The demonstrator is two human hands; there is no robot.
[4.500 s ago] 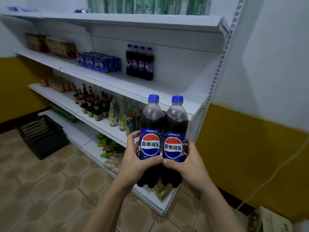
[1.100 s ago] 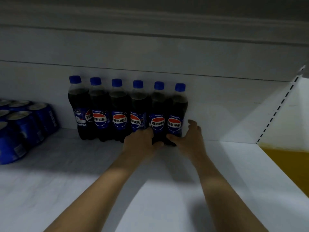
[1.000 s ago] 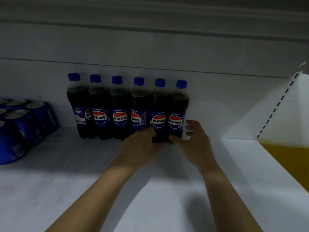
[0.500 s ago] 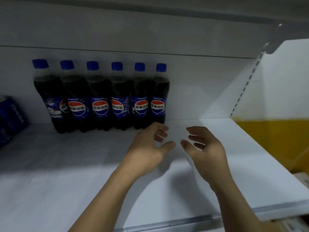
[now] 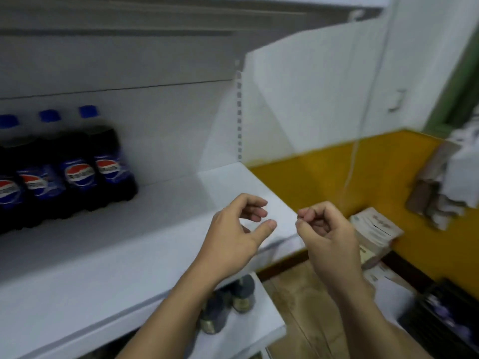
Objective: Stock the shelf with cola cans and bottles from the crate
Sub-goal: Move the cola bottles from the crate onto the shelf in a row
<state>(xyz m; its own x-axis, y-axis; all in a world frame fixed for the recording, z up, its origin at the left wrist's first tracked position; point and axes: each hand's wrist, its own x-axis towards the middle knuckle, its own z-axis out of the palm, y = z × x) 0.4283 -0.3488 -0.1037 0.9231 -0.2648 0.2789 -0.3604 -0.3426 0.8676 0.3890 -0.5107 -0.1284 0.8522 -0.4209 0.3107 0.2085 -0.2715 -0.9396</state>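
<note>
Shelf (image 5: 103, 255) first: white, broad, filling left and centre, right front corner reaching the middle of the view. Beyond that corner, yellow wall (image 5: 337, 177). Along the shelf's back edge at far left, cola bottles (image 5: 77, 172) upright in a tight row, blue caps up, labels forward, blurred. Bare board from the row's right end to the shelf's right edge. Low at the right of the view, something dark and blurred, probably the crate (image 5: 445, 322), though hard to tell. Nearer, beside the wall, cardboard box (image 5: 373, 229). Over the shelf's front right corner, left hand (image 5: 233, 234), empty, fingers loosely curled, thumb apart from them. Just past the shelf's right edge, right hand (image 5: 326, 234), likewise empty, fingers curled in loosely on nothing. Under the shelf's front edge, small dark jars (image 5: 241, 294) on the board below.

Likely step: going to the crate for more stock. Take bottles by the body, one per hand, not by the caps. Set them down upright just right of the row's last bottle, touching it, against the back edge, labels outward. Mind the knuckles near the standing row, easily toppled by a nudge.
</note>
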